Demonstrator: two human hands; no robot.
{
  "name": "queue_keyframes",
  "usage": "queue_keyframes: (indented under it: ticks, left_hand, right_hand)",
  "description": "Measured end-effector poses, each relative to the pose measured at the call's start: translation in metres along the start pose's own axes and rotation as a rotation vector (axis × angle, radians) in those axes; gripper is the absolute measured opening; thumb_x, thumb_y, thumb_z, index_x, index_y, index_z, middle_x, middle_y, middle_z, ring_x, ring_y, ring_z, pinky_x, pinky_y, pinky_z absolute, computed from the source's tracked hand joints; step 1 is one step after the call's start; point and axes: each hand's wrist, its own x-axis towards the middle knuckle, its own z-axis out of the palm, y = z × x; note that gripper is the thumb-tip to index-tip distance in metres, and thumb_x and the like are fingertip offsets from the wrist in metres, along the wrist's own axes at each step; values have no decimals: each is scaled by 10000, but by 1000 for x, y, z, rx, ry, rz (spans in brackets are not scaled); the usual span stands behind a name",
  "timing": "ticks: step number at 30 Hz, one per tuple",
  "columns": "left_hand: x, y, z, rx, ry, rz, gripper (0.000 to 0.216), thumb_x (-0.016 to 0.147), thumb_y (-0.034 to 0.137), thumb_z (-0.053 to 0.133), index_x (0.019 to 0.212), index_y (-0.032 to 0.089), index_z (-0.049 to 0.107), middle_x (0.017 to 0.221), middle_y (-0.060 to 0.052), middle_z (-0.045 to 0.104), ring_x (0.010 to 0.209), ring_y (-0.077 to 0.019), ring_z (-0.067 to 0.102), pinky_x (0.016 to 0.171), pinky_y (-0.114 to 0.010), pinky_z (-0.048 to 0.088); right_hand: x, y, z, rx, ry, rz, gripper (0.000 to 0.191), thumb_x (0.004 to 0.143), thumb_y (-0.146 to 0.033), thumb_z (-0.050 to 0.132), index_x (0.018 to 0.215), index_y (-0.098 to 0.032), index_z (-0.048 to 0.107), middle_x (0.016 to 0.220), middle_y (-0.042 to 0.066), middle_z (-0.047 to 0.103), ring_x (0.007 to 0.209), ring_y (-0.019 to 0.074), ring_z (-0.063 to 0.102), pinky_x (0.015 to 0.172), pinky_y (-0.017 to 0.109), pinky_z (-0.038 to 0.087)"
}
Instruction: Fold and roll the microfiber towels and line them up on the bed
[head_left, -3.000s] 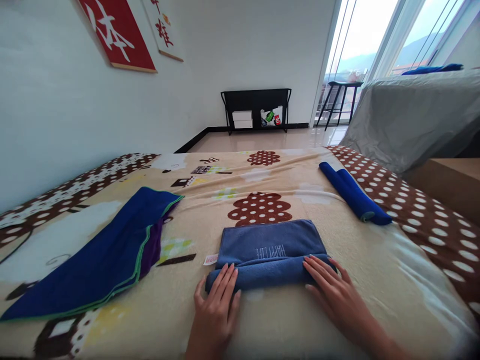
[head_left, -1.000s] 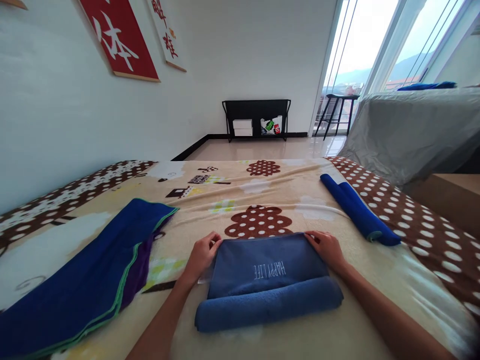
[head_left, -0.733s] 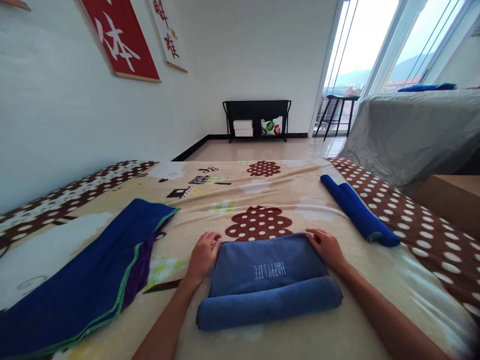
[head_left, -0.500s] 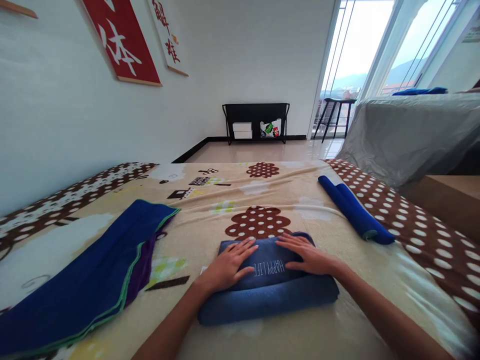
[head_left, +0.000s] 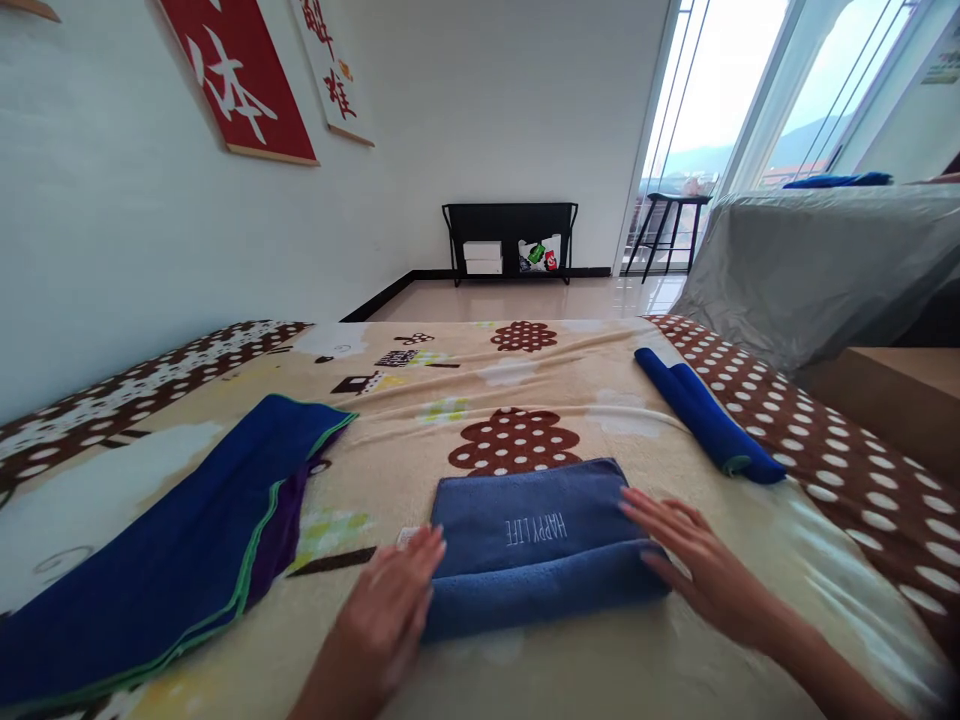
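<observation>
A mid-blue towel [head_left: 534, 527] with "HAPPY LIFE" stitched on it lies partly rolled on the patterned blanket [head_left: 480, 400], its thick roll along the near edge. My left hand [head_left: 386, 618] lies flat with fingers stretched out at the roll's left end. At the roll's right end my right hand [head_left: 694, 565] rests open, fingers spread and touching the towel. Neither hand grips anything.
A stack of flat dark blue and purple cloths [head_left: 172, 545] lies to the left. A rolled dark blue towel [head_left: 705, 415] sits at the far right. Beyond are a grey-covered piece of furniture [head_left: 817, 260], a black shelf [head_left: 510, 240] and a stool [head_left: 671, 230].
My hands slid from the towel's far corners over its top, then back to the two ends of the roll. The flat part of the towel looks smoother.
</observation>
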Motion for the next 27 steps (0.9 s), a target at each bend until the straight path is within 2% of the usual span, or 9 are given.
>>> queue_keyframes:
  ticks: [3, 6, 8, 11, 14, 16, 23, 25, 27]
  left_hand:
    - [-18, 45, -2, -1, 69, 99, 549, 831, 30, 485, 1373, 123, 499, 1376, -98, 597, 1367, -212, 453, 1091, -357, 399]
    - [-29, 66, 11, 28, 132, 26, 508, 792, 32, 483, 1292, 83, 555, 1302, -117, 645, 1305, -213, 516, 1058, -344, 431]
    - [-27, 68, 20, 43, 129, -47, 518, 783, 54, 478, 1296, 77, 548, 1282, -117, 653, 1242, -212, 562, 1030, -346, 452]
    - [-11, 63, 25, 38, 104, -151, 525, 749, 33, 455, 1247, 137, 583, 1176, -73, 699, 1080, -206, 639, 952, -362, 490]
    - [11, 60, 26, 15, 61, -254, 489, 714, -11, 452, 1110, 204, 642, 1043, -21, 729, 934, -206, 665, 886, -387, 499]
    - [18, 60, 26, 38, 19, -290, 466, 715, -21, 466, 1071, 210, 657, 1003, -16, 732, 912, -215, 662, 881, -401, 487]
    - [-8, 66, 28, 119, 3, -266, 457, 693, -2, 453, 1006, 236, 685, 917, -32, 743, 884, -240, 667, 866, -421, 447]
    - [-3, 73, 26, 129, -18, -312, 425, 714, -3, 443, 960, 230, 700, 906, -35, 744, 868, -249, 666, 860, -438, 442]
    - [13, 86, 25, 141, 6, -320, 455, 744, -3, 425, 1038, 213, 698, 984, -55, 743, 929, -257, 661, 896, -449, 432]
  right_hand:
    - [-26, -29, 6, -82, 13, -183, 600, 952, -190, 470, 1523, -286, 309, 1487, 37, 446, 1365, 174, 437, 1138, 360, 337]
    - [-42, -38, 23, -148, 37, -213, 653, 886, -95, 449, 1516, -217, 329, 1445, 55, 503, 1347, 170, 458, 1129, 351, 327]
    - [-41, -37, 33, -147, 62, -171, 666, 848, -54, 422, 1495, -200, 364, 1421, 65, 530, 1344, 179, 459, 1127, 378, 316]
    - [-23, -38, 42, -72, 137, -109, 614, 809, -12, 404, 1385, -205, 492, 1323, 55, 609, 1254, 175, 530, 1099, 389, 323]
    - [2, -45, 46, 5, 229, -10, 454, 758, -7, 435, 1118, -202, 631, 1079, 38, 689, 1031, 180, 608, 1010, 384, 369]
    - [12, -52, 46, 6, 275, 59, 357, 723, -9, 453, 952, -200, 649, 917, 30, 683, 898, 189, 603, 937, 386, 387]
    - [-8, -75, 46, 76, 298, 212, 250, 719, -34, 461, 723, -237, 607, 710, 8, 630, 739, 188, 560, 842, 376, 386]
    - [-8, -83, 47, 0, 328, 230, 259, 747, -42, 463, 729, -243, 626, 716, 22, 650, 737, 199, 573, 851, 400, 394]
    - [1, -95, 48, -121, 349, 209, 352, 762, -39, 456, 934, -245, 683, 926, 59, 710, 891, 233, 613, 926, 440, 388]
